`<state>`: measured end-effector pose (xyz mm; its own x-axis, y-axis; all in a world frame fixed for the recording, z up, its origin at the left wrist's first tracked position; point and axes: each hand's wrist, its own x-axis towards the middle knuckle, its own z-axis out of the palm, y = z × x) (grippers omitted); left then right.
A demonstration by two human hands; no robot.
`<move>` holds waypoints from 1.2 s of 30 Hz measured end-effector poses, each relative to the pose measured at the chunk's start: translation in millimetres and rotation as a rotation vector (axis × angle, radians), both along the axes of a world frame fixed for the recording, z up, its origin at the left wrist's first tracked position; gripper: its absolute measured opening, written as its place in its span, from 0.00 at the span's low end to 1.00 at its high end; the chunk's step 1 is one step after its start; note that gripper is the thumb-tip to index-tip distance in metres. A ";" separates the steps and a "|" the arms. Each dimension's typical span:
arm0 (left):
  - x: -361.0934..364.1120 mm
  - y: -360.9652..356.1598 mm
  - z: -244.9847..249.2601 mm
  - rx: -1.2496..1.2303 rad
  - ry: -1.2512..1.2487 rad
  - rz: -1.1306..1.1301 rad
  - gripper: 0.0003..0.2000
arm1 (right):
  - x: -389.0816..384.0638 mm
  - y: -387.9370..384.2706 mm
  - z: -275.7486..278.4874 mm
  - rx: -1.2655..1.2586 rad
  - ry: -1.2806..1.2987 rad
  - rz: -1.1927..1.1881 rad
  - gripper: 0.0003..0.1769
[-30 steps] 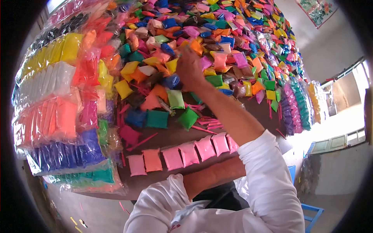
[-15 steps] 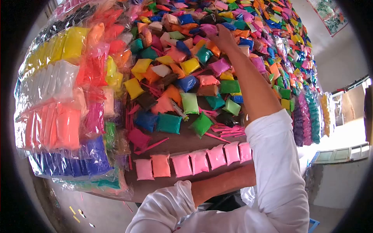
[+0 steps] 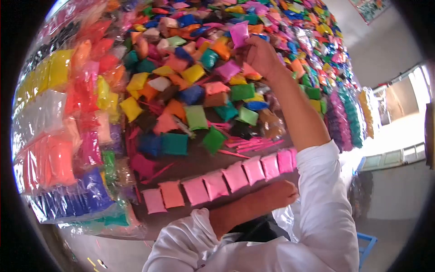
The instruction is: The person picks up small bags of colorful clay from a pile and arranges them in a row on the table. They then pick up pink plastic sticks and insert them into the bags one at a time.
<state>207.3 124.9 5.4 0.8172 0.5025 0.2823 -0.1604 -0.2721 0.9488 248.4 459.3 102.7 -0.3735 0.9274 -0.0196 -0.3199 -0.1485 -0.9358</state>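
Note:
My right hand [image 3: 262, 55] is raised over the heap of coloured packets, its thumb and fingers closed on the corner of a pinkish-purple packet [image 3: 239, 35]. The packet stands up from the fingertips, soft and pillow-shaped. Close to my body, my left hand [image 3: 285, 193] is curled, and whatever its fingers may hold is hidden. Just above it runs a row of small packets along the table's near edge: mostly pink packets [image 3: 215, 185], with one salmon-orange packet [image 3: 171, 194] near the left end. Below my left hand hangs a clear plastic bag [image 3: 285, 221].
A large heap of multicoloured packets [image 3: 195, 94] covers the table [image 3: 181, 170]. Thin pink sticks [image 3: 253, 145] lie between heap and row. Clear bags of packets [image 3: 59, 158] are stacked on the left. Strips of packets [image 3: 340, 120] hang at the right.
My right hand has lifted the pinkish-purple packet up out of the heap. My left hand has come into sight from behind the right sleeve. The view has shifted and tilted slightly.

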 end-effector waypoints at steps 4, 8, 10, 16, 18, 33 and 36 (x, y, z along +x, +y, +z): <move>-15.9 7.6 20.9 0.055 0.058 -0.016 0.13 | 35.0 -79.9 15.7 -0.069 0.155 0.068 0.17; -16.4 8.1 20.4 0.125 0.039 0.033 0.13 | 56.6 -153.4 11.1 0.009 0.128 -0.133 0.14; -18.5 12.5 23.2 0.115 0.009 -0.007 0.13 | 66.8 -186.7 5.8 0.046 0.127 -0.195 0.12; -14.1 13.4 11.1 0.053 0.008 -0.017 0.18 | 116.7 -286.4 -25.5 -0.047 -0.193 -0.512 0.10; -14.9 13.8 13.8 -0.072 0.051 -0.029 0.19 | 134.9 -318.7 -33.8 -0.081 -0.203 -0.580 0.11; -17.6 15.9 30.5 -0.066 0.219 -0.062 0.22 | 102.1 -426.6 -50.1 -0.024 -0.261 -0.691 0.12; -13.7 16.4 24.3 0.020 0.162 -0.073 0.25 | 96.9 -427.3 -39.2 -0.172 -0.292 -0.663 0.28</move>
<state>193.5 141.2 29.7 0.8871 0.4354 0.1534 -0.0260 -0.2847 0.9582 345.2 32.0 63.5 0.3060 0.9314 -0.1972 -0.1351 -0.1625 -0.9774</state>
